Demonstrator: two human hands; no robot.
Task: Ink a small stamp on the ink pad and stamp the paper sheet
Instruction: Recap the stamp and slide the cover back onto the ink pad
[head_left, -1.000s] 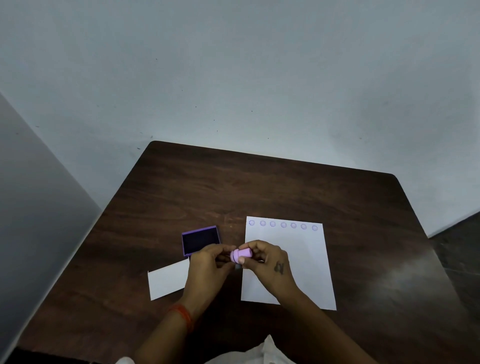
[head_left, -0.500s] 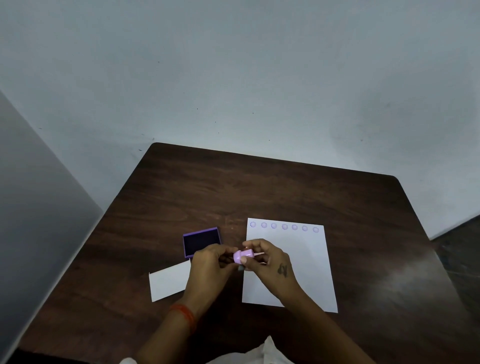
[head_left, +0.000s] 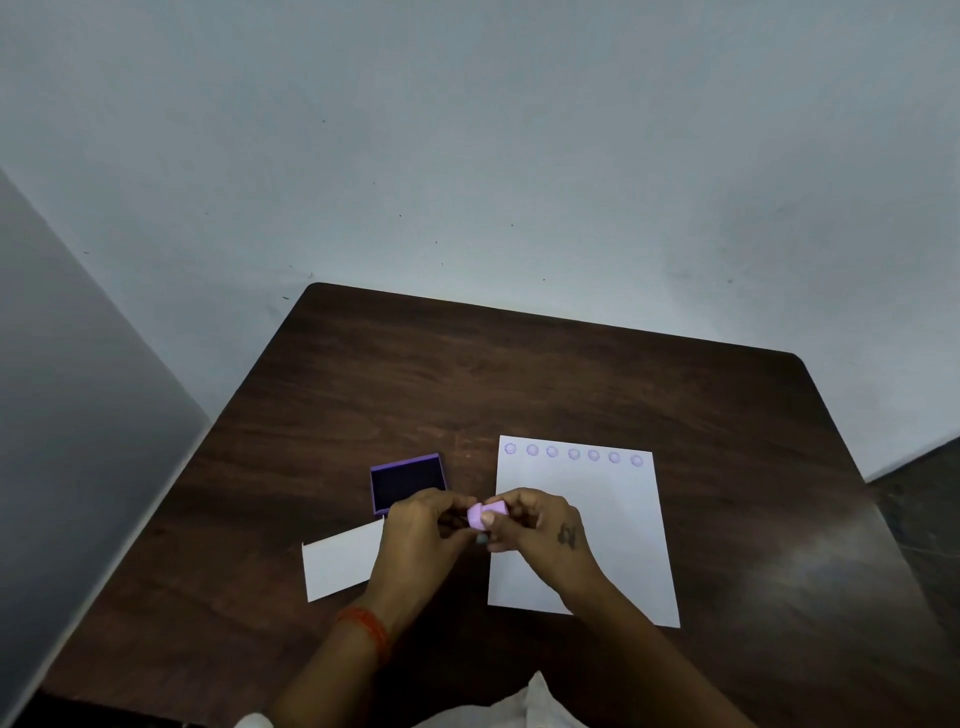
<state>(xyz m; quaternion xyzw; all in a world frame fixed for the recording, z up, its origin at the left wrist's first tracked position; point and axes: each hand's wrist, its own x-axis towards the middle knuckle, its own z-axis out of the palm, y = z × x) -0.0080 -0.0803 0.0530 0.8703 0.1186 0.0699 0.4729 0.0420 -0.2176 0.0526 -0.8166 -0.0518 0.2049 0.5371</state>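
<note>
**One pink stamp pinched between two hands, seven prints on the sheet**

Two hands meet above the dark wood-grain surface (head_left: 571, 384), near its front edge. The left hand (head_left: 421, 530) and the right hand (head_left: 540, 530) are both closed in a fingertip pinch on a single small stamp (head_left: 485, 512), a pale pink, smooth, rounded plastic piece held in the air between them. It lies roughly on its side, above the gap between the ink pad and the sheet, touching neither. Which end is the printing face cannot be told.

One ink pad (head_left: 408, 482) sits open just beyond the left hand: a square, shallow box with a thin purple rim and a very dark, matte inner pad. Its near corner is hidden behind the left fingers.

One paper sheet (head_left: 618, 519) lies flat to the right, a white rectangle with crisp edges; the right hand and forearm cover part of its left and lower area. Along its far edge runs one row of seven small round prints (head_left: 573, 454), faint purple, evenly spaced.

One smaller white piece of paper (head_left: 340, 569) lies left of the hands, slightly skewed, its right end under the left hand.

One orange-red thread band (head_left: 369, 629) circles the left wrist. A small dark mark (head_left: 568, 535) shows on the back of the right hand. A bit of white cloth (head_left: 535, 701) shows at the bottom edge. The surface has rounded far corners and a soft sheen at right.
</note>
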